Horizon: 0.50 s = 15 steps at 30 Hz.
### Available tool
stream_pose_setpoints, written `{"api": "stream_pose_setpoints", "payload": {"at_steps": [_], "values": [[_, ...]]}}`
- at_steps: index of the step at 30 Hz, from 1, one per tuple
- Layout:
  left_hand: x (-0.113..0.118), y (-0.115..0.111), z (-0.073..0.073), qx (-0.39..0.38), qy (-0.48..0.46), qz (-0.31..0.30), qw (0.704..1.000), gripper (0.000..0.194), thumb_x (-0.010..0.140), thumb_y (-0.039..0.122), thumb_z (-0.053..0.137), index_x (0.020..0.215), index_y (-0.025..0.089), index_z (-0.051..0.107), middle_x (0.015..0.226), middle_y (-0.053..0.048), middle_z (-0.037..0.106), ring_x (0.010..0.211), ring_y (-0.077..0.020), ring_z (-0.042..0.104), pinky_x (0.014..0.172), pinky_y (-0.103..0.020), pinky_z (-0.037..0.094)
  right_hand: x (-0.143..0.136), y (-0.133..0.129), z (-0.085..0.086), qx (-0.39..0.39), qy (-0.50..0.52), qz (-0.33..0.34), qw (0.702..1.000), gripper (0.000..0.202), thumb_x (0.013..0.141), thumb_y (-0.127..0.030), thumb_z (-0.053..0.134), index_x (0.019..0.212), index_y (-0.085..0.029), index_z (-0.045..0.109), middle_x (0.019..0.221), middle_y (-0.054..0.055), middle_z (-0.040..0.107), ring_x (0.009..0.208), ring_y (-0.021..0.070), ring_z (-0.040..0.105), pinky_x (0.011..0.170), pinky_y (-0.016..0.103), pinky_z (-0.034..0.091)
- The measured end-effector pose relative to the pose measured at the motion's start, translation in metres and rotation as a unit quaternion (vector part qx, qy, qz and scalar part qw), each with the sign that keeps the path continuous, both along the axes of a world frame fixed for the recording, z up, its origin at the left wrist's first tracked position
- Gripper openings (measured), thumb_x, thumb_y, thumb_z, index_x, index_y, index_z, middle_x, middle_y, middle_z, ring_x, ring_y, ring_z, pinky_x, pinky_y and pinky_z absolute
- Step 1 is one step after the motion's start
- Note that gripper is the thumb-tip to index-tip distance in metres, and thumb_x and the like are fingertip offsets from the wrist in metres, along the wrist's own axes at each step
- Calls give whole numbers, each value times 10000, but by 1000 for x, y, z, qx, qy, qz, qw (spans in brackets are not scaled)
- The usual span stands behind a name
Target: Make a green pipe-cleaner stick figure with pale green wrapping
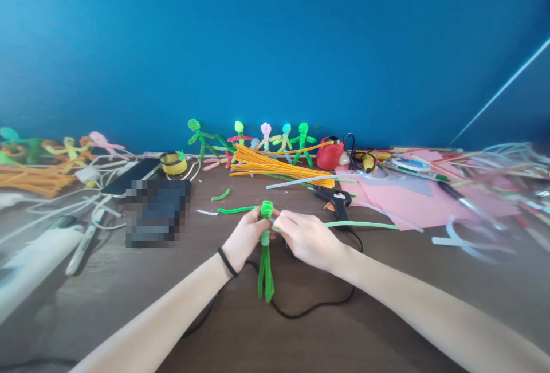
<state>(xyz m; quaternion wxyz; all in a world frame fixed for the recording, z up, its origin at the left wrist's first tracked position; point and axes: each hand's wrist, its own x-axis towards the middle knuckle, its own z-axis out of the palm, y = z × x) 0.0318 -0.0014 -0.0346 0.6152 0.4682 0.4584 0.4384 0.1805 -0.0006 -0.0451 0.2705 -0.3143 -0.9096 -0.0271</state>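
Observation:
My left hand [248,234] pinches a green pipe-cleaner figure [266,258] around its upper body. The figure has a coiled head at the top, a paler green wrapped middle and dark green strands hanging down. My right hand [307,237] is closed on a light green pipe cleaner [365,224] just beside the figure, its free length stretching out to the right. The fingertips of the right hand are partly hidden. A bright green strand [236,209] sticks out to the left behind my left hand.
A glue gun [338,201] lies just beyond my right hand; a black cord [301,314] curves below. Behind are a bundle of orange pipe cleaners [279,168] and several finished figures [303,141]. Phones [161,212] lie left, pink paper [399,198] right. A blue wall [275,46] stands behind.

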Motion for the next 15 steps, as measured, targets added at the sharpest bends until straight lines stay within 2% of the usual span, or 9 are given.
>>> {"api": "stream_pose_setpoints", "payload": {"at_steps": [3, 6, 10, 15], "values": [[-2, 2, 1, 23, 1, -4, 1000, 254, 599, 188, 588, 846, 151, 541, 688, 15, 567, 642, -120, 531, 603, -229, 403, 3, 4, 2, -59, 35, -38, 997, 121, 826, -107, 412, 874, -164, 507, 819, 33, 577, 679, 125, 543, 558, 217, 361], [-4, 4, 3, 51, 39, -5, 998, 301, 588, 187, 605, 879, 149, 542, 728, 1, 595, 757, -154, 548, 665, -247, 397, 6, 8, 2, -71, 63, -41, 995, 167, 842, -147, 411, 965, -179, 519, 871, 36, 595, 726, 129, 563, 619, 221, 393], [-5, 4, 4, 64, 61, -10, 996, 280, 584, 171, 603, 857, 147, 545, 773, -7, 608, 816, -168, 548, 747, -269, 393, 8, 10, -1, -71, 68, -39, 994, 185, 840, -152, 411, 963, -180, 547, 863, 38, 604, 730, 129, 569, 655, 224, 408], [-4, 3, 6, 72, 74, -16, 994, 280, 606, 184, 608, 873, 146, 531, 775, -6, 595, 826, -166, 547, 760, -274, 404, 9, 12, -1, -72, 75, -44, 994, 155, 840, -184, 437, 915, -167, 572, 818, 33, 605, 711, 127, 571, 648, 215, 412]]}}
